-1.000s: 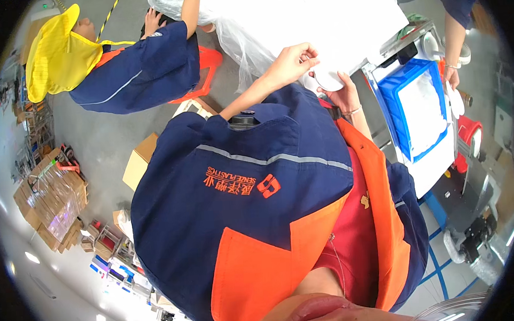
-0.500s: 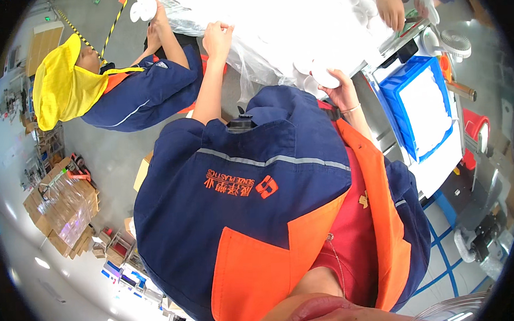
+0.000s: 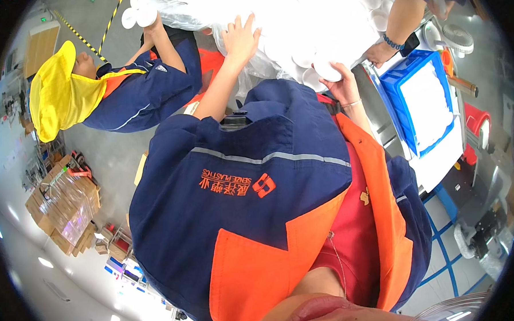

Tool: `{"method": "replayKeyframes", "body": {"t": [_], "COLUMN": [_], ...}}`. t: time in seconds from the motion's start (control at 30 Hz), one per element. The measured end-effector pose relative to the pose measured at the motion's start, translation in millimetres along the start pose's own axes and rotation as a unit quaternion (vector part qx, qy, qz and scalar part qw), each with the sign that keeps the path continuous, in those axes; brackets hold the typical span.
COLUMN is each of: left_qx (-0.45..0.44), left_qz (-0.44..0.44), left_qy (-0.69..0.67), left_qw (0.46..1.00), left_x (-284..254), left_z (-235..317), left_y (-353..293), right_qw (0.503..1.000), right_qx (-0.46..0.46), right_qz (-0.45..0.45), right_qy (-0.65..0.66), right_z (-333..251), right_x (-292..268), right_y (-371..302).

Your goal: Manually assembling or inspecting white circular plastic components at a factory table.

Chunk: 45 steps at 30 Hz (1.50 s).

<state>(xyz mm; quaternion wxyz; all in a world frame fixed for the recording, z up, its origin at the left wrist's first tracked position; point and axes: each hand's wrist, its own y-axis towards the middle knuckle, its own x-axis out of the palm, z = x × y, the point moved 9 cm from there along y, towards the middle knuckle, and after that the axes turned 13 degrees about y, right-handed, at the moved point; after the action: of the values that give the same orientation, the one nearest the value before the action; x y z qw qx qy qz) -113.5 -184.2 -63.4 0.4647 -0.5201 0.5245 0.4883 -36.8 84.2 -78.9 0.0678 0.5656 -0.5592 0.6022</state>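
At the near edge of a brightly lit work surface, my right hand (image 3: pixel 343 89) pinches a white round plastic piece (image 3: pixel 326 70) with a rim, cup- or lid-like. More white round pieces (image 3: pixel 311 78) lie just beside it. My left hand (image 3: pixel 242 39) is over the clear plastic sheeting (image 3: pixel 219 24) at the surface's left side, its fingers spread and nothing seen in them. Glare washes out most of the white pile in the middle, so single pieces cannot be made out there.
A co-worker in a yellow cap (image 3: pixel 53 92) holds white round pieces (image 3: pixel 140 13) at the left. Another person's hand (image 3: pixel 381 53) is at the surface's right edge. Beside it stands a blue bin (image 3: pixel 400 91) with white contents, and a small white fan (image 3: pixel 457 39).
My left hand has moved right, its fingers going from bunched to spread. My right hand keeps the white piece. The other person's hand at the right has come nearer, toward the blue bin.
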Motion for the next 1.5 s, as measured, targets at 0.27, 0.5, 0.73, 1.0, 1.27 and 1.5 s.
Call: {"method": "replayKeyframes", "body": {"t": [0.27,0.5,0.73,1.0,1.27,1.5], "left_qx": [0.013,0.092,0.086,0.212,-0.019,-0.021], "left_qz": [-0.051,-0.057,-0.152,-0.048,-0.164,-0.076], "left_qy": [0.003,-0.147,-0.029,-0.302,-0.637,-0.498], "left_qw": [0.999,0.983,0.984,0.928,0.753,0.863], "left_x": [13,41,10,-84,-74,-37], "left_z": [-1,-42,-2,112,106,47], "left_y": [31,25,11,-55,-58,-23], "right_qw": [1.000,1.000,1.000,0.996,0.997,0.997], "right_qx": [0.014,-0.006,-0.018,-0.014,0.015,-0.006], "right_qz": [-0.013,-0.013,0.005,0.013,-0.066,-0.051], "right_qy": [-0.012,0.007,0.022,-0.087,-0.035,-0.066], "right_z": [5,9,3,11,16,11], "right_x": [12,14,-2,-4,28,15], "right_y": [-1,-2,-16,-17,-19,-12]}}
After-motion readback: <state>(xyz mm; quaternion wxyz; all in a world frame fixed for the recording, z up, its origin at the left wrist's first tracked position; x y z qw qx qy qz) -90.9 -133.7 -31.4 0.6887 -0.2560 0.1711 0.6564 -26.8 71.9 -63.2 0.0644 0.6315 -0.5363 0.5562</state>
